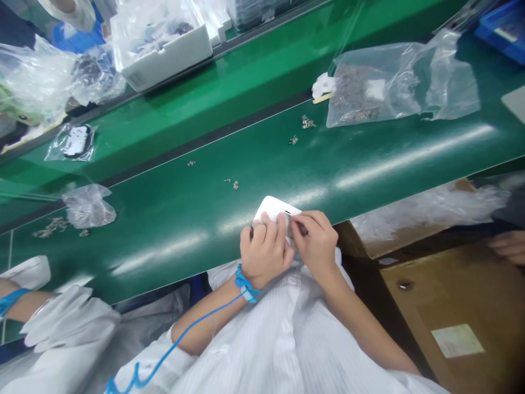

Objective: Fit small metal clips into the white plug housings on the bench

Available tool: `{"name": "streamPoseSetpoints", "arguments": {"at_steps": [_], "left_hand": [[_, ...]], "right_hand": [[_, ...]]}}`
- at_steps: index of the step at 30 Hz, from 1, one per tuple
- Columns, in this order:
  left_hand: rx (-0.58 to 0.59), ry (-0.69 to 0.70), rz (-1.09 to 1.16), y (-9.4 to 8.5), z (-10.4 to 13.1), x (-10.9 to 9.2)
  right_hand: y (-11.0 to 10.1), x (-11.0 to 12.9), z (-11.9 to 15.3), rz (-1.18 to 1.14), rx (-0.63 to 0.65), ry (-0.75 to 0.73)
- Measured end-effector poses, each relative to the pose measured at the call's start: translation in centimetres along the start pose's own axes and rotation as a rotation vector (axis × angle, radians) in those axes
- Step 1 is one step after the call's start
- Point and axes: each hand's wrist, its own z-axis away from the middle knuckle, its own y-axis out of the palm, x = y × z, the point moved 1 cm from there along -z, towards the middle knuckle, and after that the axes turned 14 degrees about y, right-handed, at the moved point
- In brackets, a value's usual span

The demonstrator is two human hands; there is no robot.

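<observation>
— So what do the two hands have between them?

— A small white plastic part [273, 209], rounded at the corners, at the near edge of the green belt [172, 219]. The left hand [264, 249] is closed round its near end, fingers curled over the top, likely to hold it steady. The blue wrist strap [245, 284] sits on that wrist, its coiled cord [164, 355] trailing down.

— And the right hand [315, 241]?

— Thumb and forefinger are pinched together at the part's right edge, just by a dark slot. Whether a tiny metal piece sits in the pinch, I cannot tell; it is too small.

— Where might such a piece come from?

— Loose metal clips [233, 184] lie scattered on the belt, well apart from the hands, and a clear bag [389, 82] of them rests farther off to the right.

— Anyone else about?

— A sleeve [69, 317] at the left, and another person's hand [511, 246] at the right edge.
</observation>
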Motion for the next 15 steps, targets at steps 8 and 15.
{"name": "streamPoseSetpoints", "arguments": {"at_steps": [8,15], "left_hand": [[-0.018,0.007,0.008,0.28,0.32,-0.08],[0.046,0.04,-0.048,0.12,0.08,-0.09]], "right_hand": [[0.68,0.16,0.32,0.047,-0.067,0.069],[0.72,0.49,0.29,0.074,-0.083,0.075]]}}
